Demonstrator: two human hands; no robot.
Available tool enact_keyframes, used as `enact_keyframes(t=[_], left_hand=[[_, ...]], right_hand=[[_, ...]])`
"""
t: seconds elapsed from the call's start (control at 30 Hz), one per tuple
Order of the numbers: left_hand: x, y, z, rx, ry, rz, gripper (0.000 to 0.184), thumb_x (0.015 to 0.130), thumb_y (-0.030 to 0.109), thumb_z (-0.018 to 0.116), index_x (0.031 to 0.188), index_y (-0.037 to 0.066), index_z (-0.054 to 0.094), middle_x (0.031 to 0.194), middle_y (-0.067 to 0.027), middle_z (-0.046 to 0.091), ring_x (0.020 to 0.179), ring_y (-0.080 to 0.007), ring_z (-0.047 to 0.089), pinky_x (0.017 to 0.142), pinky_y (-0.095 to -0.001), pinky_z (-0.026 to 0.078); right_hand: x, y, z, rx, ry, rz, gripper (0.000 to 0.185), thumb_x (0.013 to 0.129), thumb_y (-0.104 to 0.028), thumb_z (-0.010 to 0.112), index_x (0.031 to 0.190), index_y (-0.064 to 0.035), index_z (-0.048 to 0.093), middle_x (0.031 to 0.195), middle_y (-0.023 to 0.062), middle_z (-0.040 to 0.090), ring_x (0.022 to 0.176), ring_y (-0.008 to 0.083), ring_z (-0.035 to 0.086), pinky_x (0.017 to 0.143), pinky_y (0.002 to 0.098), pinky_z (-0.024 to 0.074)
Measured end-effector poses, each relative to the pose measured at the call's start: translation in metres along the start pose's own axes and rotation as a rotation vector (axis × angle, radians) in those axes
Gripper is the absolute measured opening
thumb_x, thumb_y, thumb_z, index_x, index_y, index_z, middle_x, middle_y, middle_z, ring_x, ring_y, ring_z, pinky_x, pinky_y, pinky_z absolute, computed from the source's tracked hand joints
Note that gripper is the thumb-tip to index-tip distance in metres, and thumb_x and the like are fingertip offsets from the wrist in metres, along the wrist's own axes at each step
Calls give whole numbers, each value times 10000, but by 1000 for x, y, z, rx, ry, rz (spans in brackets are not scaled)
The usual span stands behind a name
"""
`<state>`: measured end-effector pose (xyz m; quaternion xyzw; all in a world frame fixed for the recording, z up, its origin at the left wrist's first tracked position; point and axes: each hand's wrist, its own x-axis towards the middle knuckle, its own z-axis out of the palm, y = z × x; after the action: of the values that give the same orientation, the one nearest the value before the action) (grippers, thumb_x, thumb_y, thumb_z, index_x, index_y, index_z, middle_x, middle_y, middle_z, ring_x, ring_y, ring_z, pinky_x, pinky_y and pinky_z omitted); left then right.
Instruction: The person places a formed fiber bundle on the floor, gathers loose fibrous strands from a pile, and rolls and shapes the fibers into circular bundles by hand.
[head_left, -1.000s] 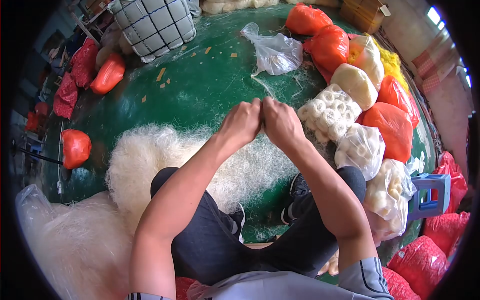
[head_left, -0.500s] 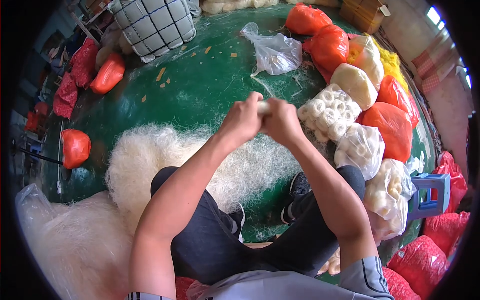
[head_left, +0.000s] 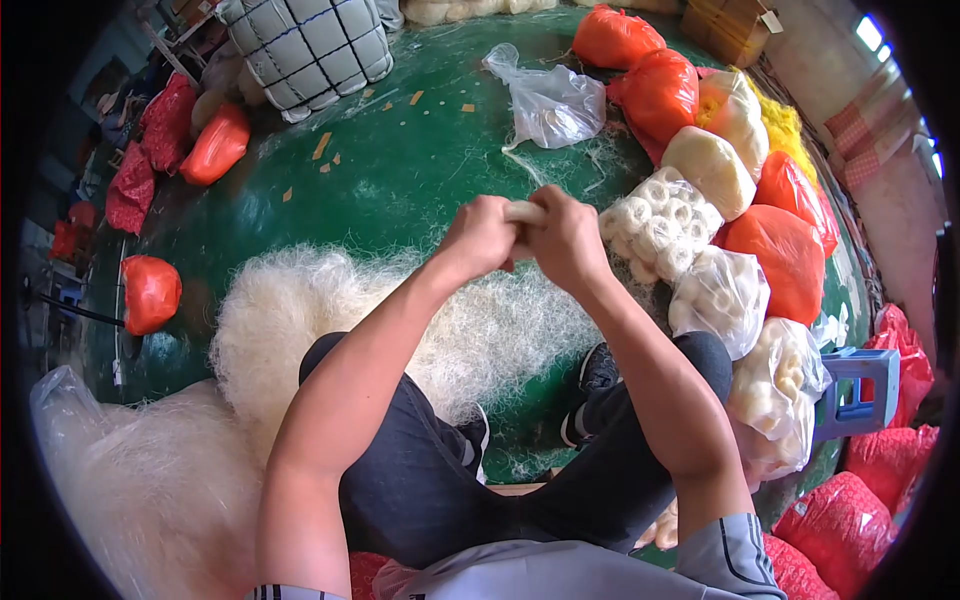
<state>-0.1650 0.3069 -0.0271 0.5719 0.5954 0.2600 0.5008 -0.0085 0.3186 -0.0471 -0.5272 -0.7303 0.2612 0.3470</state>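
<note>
Out in front of my knees, both hands grip a short, pale roll of fibre (head_left: 525, 212). My left hand (head_left: 481, 236) is wrapped round its left end. Close beside it, my right hand (head_left: 565, 238) closes over the other end, fingers curled. Much of the roll is hidden by the fingers. Below the hands, a loose heap of cream-white fibre (head_left: 300, 310) spreads over the floor, from left of my leg to near my right shoe. To the right of my right hand sits a clear bag of coiled white rolls (head_left: 660, 225).
On the green floor (head_left: 400, 170) ahead lies a crumpled clear plastic bag (head_left: 555, 105). Red bags (head_left: 775, 260) and clear bags (head_left: 720, 300) line the right side, by a blue stool (head_left: 860, 390). A strapped white bale (head_left: 305, 50) stands at the back left. More fibre (head_left: 160, 480) lies at lower left.
My right hand has turned and lifted slightly, and the roll's upper end now shows more between the hands. My left hand has shifted slightly down and left. The surroundings look the same.
</note>
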Motion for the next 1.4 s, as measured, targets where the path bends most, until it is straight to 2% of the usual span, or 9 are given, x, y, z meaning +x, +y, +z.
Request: enact_keyframes(t=[0.1, 0.23, 0.5, 0.73, 0.93, 1.07, 1.13, 1.27, 1.4], left_hand=[[3, -9, 9, -338, 47, 40, 237, 960, 43, 572, 1173, -5, 664, 982, -73, 728, 733, -131, 692, 598, -351, 588], [2, -14, 11, 41, 73, 245, 260, 939, 10, 578, 1183, -51, 644, 959, -95, 707, 776, -120, 652, 636, -288, 536], [-6, -7, 9, -516, -96, 97, 315, 919, -33, 565, 1229, -29, 624, 897, -38, 644, 716, -91, 567, 572, -286, 456], [7, -17, 10, -373, 32, 91, 191, 927, -9, 551, 1079, -5, 665, 845, -72, 683, 813, -159, 695, 672, -337, 565], [-7, -16, 10, 382, 191, 417, 243, 950, -11, 516, 1135, -23, 674, 974, -152, 750, 899, -252, 764, 695, -399, 599], [3, -14, 2, -294, -12, 45, 336, 915, 62, 623, 1240, -19, 651, 1097, -263, 742, 1002, -347, 761, 856, -434, 596], [-1, -18, 6, 128, 206, 230, 322, 936, 37, 609, 1252, 3, 658, 1048, -167, 761, 926, -256, 763, 794, -396, 606], [6, -22, 7, 201, 195, 310, 312, 962, 39, 586, 1263, 13, 666, 957, -92, 763, 894, -176, 752, 729, -352, 613], [5, -21, 8, -263, 53, 110, 261, 970, 43, 562, 1189, 3, 699, 937, -99, 757, 850, -175, 745, 678, -342, 619]], right_hand=[[5, -1, -3, 232, -123, 288, 212, 812, -142, 746, 921, 33, 695, 874, 258, 729, 866, 431, 730, 791, 467, 577], [2, 4, -9, -39, -180, -226, 272, 810, -125, 730, 1036, 27, 724, 898, 229, 753, 850, 368, 755, 785, 435, 582], [-3, -5, -15, 85, -197, 8, 326, 807, -84, 702, 1116, 18, 728, 952, 264, 735, 914, 416, 736, 801, 433, 576], [-8, -12, -7, 41, -35, 110, 243, 807, -62, 692, 1036, 17, 708, 893, 251, 722, 880, 441, 714, 784, 464, 561], [-5, -3, -19, -185, -168, -327, 205, 825, -96, 683, 986, 28, 706, 944, 262, 736, 928, 429, 728, 846, 478, 563], [-4, -4, -10, 65, -72, 142, 224, 797, -127, 761, 989, -16, 723, 891, 219, 730, 932, 403, 718, 835, 484, 559], [-1, -4, -15, 93, -210, 255, 229, 795, -140, 771, 988, -27, 725, 905, 214, 728, 955, 396, 712, 846, 485, 555], [-10, -6, -15, -99, -61, -361, 201, 834, -137, 719, 962, 18, 726, 897, 249, 735, 884, 401, 740, 817, 454, 580], [0, -9, -14, 211, -198, 352, 167, 821, -127, 734, 933, -4, 729, 854, 231, 709, 871, 413, 714, 822, 497, 572]])
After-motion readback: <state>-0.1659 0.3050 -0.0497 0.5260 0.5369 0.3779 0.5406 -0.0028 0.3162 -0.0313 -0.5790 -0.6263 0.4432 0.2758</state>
